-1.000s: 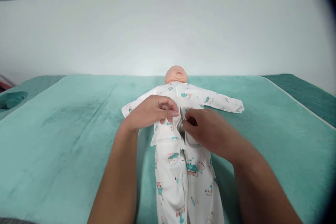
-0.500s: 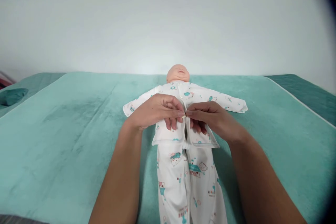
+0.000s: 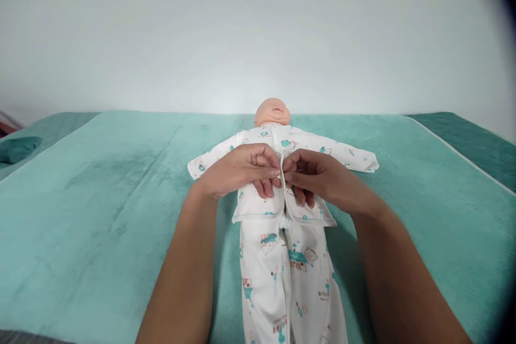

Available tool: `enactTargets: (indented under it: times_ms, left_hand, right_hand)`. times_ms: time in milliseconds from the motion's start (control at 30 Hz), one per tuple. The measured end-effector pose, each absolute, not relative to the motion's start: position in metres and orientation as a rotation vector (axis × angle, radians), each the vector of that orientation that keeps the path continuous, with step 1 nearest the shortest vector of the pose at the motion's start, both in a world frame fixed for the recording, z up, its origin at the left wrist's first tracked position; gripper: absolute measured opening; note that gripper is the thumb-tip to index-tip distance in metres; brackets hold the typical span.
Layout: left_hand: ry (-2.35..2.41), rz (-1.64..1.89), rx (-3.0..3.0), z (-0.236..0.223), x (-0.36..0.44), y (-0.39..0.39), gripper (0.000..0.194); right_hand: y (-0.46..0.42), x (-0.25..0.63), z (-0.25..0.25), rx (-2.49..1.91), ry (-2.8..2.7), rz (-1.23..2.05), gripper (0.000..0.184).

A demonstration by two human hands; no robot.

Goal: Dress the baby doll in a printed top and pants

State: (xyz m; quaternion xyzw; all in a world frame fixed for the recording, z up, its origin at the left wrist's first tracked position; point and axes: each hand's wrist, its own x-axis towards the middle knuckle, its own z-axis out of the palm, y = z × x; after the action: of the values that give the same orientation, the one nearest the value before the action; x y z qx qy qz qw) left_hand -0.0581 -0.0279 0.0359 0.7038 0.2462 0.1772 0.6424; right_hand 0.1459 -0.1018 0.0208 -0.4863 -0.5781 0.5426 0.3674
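Note:
A baby doll (image 3: pixel 272 112) lies on its back, dressed in a white printed shirt (image 3: pixel 258 207) and matching printed trousers (image 3: pixel 266 274). At the middle of the shirt's front opening, my left hand (image 3: pixel 253 169) pinches the edge between thumb and index finger, with a small pale spot, perhaps a button, at the fingertips. Just across the opening, my right hand (image 3: pixel 316 174) pinches the other front edge with thumb and index finger. Its remaining fingers curl over the cloth. Below both hands the shirt's lower edges hang apart, with the trousers' waist showing between them.
The doll lies on a teal padded cover (image 3: pixel 100 215) with white piping along its sides. Behind it rises a white wall (image 3: pixel 242 37). A darker teal cloth (image 3: pixel 18 149) lies at the far left.
My thumbs and fingertips, which met at the opening, are now slightly apart. The right index finger has lifted a little, and the shirt's edge stands up between the hands.

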Motion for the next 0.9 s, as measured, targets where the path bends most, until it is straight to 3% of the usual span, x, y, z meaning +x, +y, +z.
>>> enactTargets:
  times_ms: [433,900]
  left_hand:
    - [0.669,0.363,1.661,0.0380,-0.0542,-0.0331,0.029]
    - [0.504,0.410,1.600,0.0309,-0.0585,-0.0245,0.032]
  right_hand:
    - [-0.1042,0.1443,0.0204,-1.327,-1.573,1.402,0.014]
    - [-0.1026,0.1457,0.0223,-1.251,-1.526,1.482,0.026]
